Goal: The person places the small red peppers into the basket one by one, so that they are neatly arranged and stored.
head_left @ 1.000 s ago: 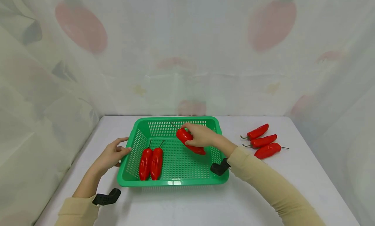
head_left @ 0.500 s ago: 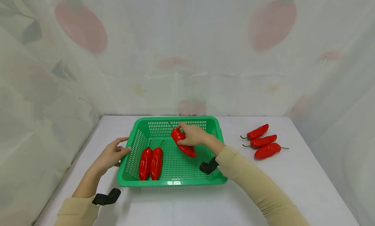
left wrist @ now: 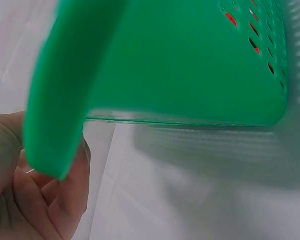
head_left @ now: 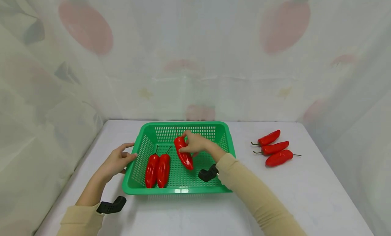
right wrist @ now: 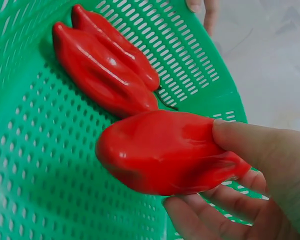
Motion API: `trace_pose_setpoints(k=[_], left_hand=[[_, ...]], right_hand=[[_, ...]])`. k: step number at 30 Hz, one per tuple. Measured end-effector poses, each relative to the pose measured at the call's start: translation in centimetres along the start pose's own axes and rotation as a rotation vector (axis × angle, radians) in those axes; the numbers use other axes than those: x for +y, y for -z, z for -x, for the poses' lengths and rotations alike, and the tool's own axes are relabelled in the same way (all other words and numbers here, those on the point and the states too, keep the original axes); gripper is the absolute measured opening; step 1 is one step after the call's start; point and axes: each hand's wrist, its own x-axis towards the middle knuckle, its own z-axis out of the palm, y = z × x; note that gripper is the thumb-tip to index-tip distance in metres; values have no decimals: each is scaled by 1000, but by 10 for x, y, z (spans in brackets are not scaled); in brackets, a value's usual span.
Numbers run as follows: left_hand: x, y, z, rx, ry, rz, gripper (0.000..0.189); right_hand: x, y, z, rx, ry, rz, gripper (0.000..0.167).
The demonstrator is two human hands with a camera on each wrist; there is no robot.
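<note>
Exclusively head-view, three outlying peppers point(head_left: 275, 148); right hand point(head_left: 196, 143) round another pepper point(head_left: 185, 158), left hand point(head_left: 116, 161) round basket rim point(head_left: 159, 191)

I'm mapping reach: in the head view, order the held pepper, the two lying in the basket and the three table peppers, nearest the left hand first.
1. Left lying pepper: left in the basket.
2. Right lying pepper: beside it.
3. Held pepper: in the right hand, mid-basket.
4. Table peppers: right of the basket.
</note>
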Motion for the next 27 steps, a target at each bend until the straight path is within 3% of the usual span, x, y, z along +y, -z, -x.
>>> trace_pose_setpoints(k=[4,11,21,27], left_hand=[[-1,-1,0,3,6,-2,64],[1,-1,1,-2,-9,-6,65],[1,-1,0,-1,-5,-5,65],[2,-2,0,3,-1,-7,64]], right_hand=[[3,-8,-4,-27,-40,-118,53],[8,-20,-10,-38,-104,-229,52],[12,-29,-17,-75,-154,-290,58],[14,-33,-17,-110,-165,-254,60]])
